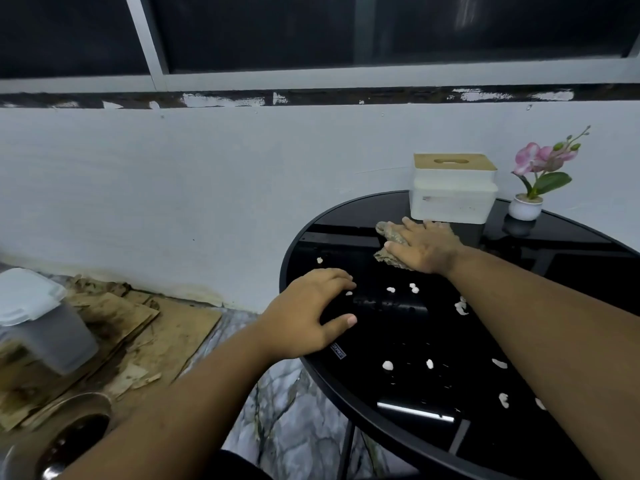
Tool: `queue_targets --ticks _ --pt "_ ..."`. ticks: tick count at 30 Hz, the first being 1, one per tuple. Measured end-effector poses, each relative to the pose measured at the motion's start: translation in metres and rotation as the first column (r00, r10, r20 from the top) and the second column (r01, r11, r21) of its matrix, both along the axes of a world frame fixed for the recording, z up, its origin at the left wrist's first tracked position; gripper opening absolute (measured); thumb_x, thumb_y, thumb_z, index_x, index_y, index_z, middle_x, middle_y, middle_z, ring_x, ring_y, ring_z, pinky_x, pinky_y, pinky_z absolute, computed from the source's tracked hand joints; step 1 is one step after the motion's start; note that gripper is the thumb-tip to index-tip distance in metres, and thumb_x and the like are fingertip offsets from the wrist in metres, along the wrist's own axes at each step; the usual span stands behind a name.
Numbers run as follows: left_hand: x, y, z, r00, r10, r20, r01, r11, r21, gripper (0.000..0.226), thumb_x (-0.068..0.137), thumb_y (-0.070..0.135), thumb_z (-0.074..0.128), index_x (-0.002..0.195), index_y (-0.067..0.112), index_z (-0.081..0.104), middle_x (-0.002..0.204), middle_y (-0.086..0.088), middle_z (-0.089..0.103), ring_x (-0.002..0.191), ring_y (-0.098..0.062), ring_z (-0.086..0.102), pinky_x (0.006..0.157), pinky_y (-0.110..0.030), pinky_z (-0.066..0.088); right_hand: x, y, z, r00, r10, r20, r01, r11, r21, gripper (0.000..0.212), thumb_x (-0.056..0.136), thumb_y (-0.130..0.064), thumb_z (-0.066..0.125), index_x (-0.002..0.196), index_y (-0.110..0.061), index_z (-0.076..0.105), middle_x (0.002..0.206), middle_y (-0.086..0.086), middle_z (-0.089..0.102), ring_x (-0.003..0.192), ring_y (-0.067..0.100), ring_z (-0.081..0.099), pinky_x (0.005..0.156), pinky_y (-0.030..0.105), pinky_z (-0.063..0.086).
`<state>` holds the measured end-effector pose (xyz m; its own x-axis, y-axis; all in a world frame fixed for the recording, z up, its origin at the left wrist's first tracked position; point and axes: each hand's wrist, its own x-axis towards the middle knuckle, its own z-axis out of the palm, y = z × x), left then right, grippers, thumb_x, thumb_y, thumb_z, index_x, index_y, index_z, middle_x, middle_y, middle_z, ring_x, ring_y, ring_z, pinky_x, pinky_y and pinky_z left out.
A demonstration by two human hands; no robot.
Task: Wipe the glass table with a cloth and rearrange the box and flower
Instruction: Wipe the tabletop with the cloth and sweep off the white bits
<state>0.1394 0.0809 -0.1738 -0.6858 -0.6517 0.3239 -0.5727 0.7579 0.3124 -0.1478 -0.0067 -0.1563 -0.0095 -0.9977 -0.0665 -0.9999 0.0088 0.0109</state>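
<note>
A round black glass table (571,251) fills the right of the view. My right hand (424,245) lies flat with straight fingers on a crumpled brown cloth (389,233), pressing it to the glass just in front of the box. The white box (452,199) with a wooden lid stands at the table's far edge. A pink orchid in a small white pot (526,206) stands to its right. My left hand (311,313) rests on the table's left rim, fingers spread and relaxed. Several white scraps (388,365) dot the glass.
On the floor at left lie torn cardboard sheets (145,327), a grey lidded plastic container (45,323) and a metal bowl (69,441). A white wall (207,174) under a dark window runs close behind the table. The floor (298,420) below is marbled tile.
</note>
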Motion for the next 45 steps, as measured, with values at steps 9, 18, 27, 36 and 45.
queue_targets --ticks 9,18,27,36,45 --pt "0.002 -0.004 -0.003 0.999 -0.030 -0.017 0.029 0.998 -0.053 0.058 0.093 0.054 0.051 0.137 0.017 0.054 0.144 0.003 0.050 0.134 -0.012 0.042 0.112 -0.034 0.035 0.096 -0.043 0.004 0.999 -0.013 0.041 0.014 0.999 -0.036 0.074 0.085 -0.071 0.014 0.153 -0.043 0.004 0.165 -0.004 0.002 0.150 0.036 0.005 0.118 0.055 0.001" --pt "0.003 -0.004 0.002 0.993 -0.064 -0.101 0.070 0.996 0.052 0.050 0.095 0.044 0.054 0.135 0.014 0.056 0.141 0.003 0.053 0.133 -0.008 0.043 0.112 -0.024 0.032 0.100 -0.037 0.016 0.936 0.042 0.348 -0.034 0.999 -0.028 0.073 0.091 -0.071 0.023 0.155 -0.036 0.015 0.164 0.002 0.008 0.150 0.034 0.006 0.120 0.051 -0.001" --pt "-0.039 -0.080 0.038 0.988 0.115 -0.103 -0.113 0.993 0.032 0.040 0.092 0.041 0.051 0.121 0.015 0.063 0.117 0.000 0.063 0.110 -0.017 0.056 0.097 -0.033 0.044 -0.009 0.016 0.019 0.940 0.094 0.328 -0.041 0.986 -0.164 0.064 0.097 -0.051 0.043 0.151 -0.018 0.033 0.153 0.005 0.040 0.141 0.024 0.036 0.115 0.038 0.029" --pt "-0.114 -0.164 0.023 0.765 0.324 0.557 -0.366 0.930 -0.038 0.086 0.092 0.072 0.010 0.158 0.017 0.007 0.166 -0.011 0.011 0.152 -0.031 0.011 0.117 -0.060 0.013 -0.032 0.019 -0.004 0.967 0.067 0.245 -0.047 0.995 -0.087 0.059 0.099 -0.056 0.029 0.154 -0.034 0.022 0.164 0.002 0.011 0.150 0.029 0.006 0.120 0.044 0.002" --pt "-0.076 -0.198 0.034 0.817 0.007 0.577 0.004 1.000 -0.017 0.068 0.102 0.057 0.020 0.159 0.025 0.002 0.167 -0.004 0.001 0.154 -0.022 0.002 0.122 -0.041 0.004 -0.031 0.018 -0.004 0.957 0.058 0.283 -0.023 0.992 -0.125 0.058 0.097 -0.055 0.037 0.151 -0.035 0.030 0.163 0.001 0.018 0.150 0.025 0.011 0.120 0.042 0.007"
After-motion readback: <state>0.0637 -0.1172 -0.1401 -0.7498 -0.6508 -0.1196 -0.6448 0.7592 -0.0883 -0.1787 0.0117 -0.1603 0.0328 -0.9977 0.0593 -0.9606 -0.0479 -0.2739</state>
